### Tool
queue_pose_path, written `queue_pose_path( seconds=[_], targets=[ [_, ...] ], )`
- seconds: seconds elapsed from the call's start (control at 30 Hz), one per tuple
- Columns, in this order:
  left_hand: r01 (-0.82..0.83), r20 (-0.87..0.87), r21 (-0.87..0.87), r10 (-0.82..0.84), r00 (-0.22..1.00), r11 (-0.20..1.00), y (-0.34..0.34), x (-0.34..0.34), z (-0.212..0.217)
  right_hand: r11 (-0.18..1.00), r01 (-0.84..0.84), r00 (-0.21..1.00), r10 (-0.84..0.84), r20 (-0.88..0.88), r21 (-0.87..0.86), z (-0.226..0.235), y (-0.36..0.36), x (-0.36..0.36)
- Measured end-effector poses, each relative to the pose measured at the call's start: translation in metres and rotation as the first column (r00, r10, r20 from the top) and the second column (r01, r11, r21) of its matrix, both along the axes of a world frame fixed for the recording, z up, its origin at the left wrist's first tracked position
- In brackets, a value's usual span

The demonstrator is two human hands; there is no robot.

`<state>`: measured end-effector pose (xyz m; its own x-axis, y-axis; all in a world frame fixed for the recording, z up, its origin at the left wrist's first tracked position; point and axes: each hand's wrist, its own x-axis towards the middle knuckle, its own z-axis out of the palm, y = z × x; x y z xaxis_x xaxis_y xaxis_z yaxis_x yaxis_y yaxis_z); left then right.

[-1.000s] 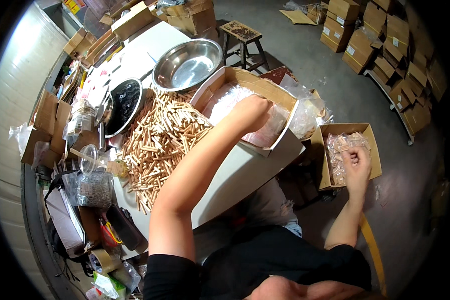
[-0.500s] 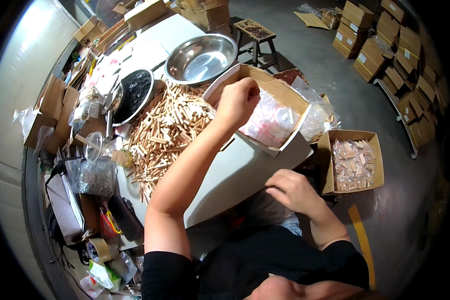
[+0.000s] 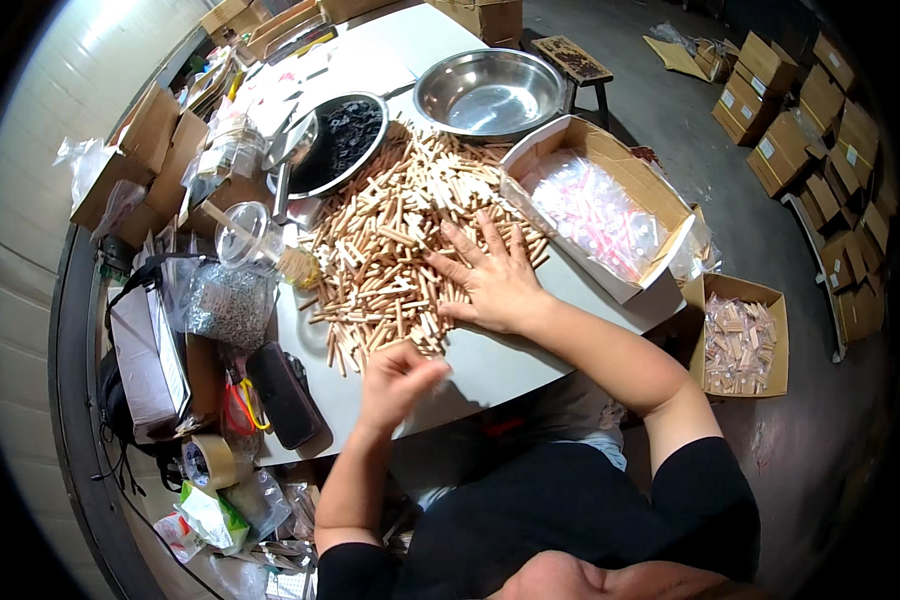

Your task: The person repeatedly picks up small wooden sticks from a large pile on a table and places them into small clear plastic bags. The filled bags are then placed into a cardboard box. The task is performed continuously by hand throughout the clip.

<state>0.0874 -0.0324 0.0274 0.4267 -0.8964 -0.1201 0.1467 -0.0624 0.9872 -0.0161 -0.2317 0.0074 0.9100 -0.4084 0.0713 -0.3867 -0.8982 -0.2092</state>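
Right hand (image 3: 490, 275) flat on the near-right edge of the wooden dowel pile (image 3: 400, 235), palm down, fingers spread, nothing gripped. Fingertips point far-left into the pile.

Left hand (image 3: 395, 380) sits at the near edge of the pile, curled into a loose fist over the surface (image 3: 490, 370). Fingers look closed around something small, likely a few dowels, but can't tell what's inside: the hand is blurred.

The dowel pile sits mid-surface, spread wide, running from the near-left of the steel bowl (image 3: 490, 92) down toward the hands. Dowels are short, light wood, lying every which way.

Around it:
- Steel bowl, far side of the surface, just beyond the pile.
- Dark round pan (image 3: 335, 145) with small black parts, far-left of the pile, touching its edge.
- Open cardboard box (image 3: 605, 205) with clear plastic bags, right of the pile, hanging over the surface's right edge.
- Clear plastic cup (image 3: 242, 232) left of the pile, and just near of it a clear bag of small metal parts (image 3: 228, 305).
- Black case (image 3: 282, 395) near-left, beside the left forearm.
- Tape roll (image 3: 208, 462) further near-left, off the surface edge.
- Smaller cardboard box (image 3: 740, 340) on the floor to the right, holding bagged dowels.
- Stacked cartons (image 3: 800, 130) far right on the floor.
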Motion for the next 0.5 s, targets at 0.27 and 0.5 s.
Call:
queue_pose_path(
  seconds=[0.27,0.5],
  targets=[
    [0.054,0.340,-0.106,-0.015,0.940,0.993,0.019,-0.014,-0.025,0.994,-0.108,0.994,0.107,-0.031,-0.030,-0.002,0.036,-0.067],
    [0.071,0.039,-0.086,-0.068,0.997,0.994,0.021,-0.042,-0.035,0.996,0.077,0.996,-0.079,-0.044,-0.046,-0.003,0.047,-0.097]
  ],
)
